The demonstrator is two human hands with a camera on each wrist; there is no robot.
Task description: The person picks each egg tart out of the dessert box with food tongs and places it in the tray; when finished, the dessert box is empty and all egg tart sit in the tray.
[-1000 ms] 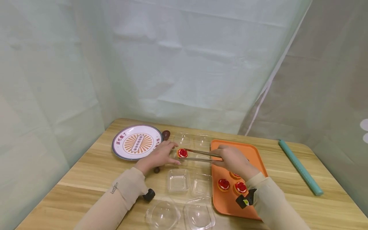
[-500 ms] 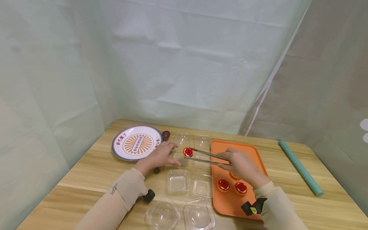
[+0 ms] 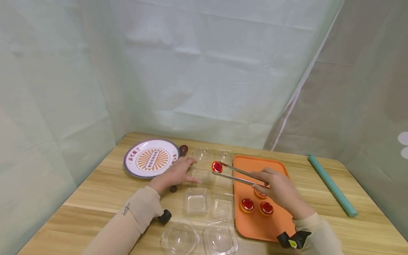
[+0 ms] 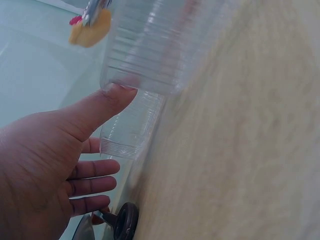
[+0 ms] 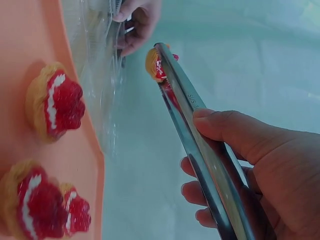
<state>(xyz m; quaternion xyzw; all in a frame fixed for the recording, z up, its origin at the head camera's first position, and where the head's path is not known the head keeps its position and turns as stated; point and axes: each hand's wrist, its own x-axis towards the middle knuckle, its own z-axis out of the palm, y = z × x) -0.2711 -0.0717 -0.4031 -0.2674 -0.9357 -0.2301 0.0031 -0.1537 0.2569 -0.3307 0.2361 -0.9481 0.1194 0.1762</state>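
My right hand (image 3: 283, 193) grips metal tongs (image 3: 243, 179), thumb on one arm and fingers on the other. Between the tong tips is a small red-topped tart (image 3: 217, 167), held above a clear plastic container (image 3: 201, 173) at the back of the table. My left hand (image 3: 176, 172) lies at that container's left side with its fingers spread; in the left wrist view, the thumb (image 4: 117, 97) is against the clear wall. Several more tarts (image 3: 247, 204) sit on the orange tray (image 3: 255, 228), one partly hidden under my right hand.
A white patterned plate (image 3: 154, 159) lies at the left, with a dark round-ended utensil (image 3: 183, 150) beside it. Nearer stand smaller clear boxes (image 3: 197, 201) and clear lids (image 3: 180, 239). A teal roll (image 3: 333, 186) lies right of the tray.
The tongs and the gripped tart have moved right across the clear container, and my right hand has drawn back right and nearer. My left hand has stayed put.
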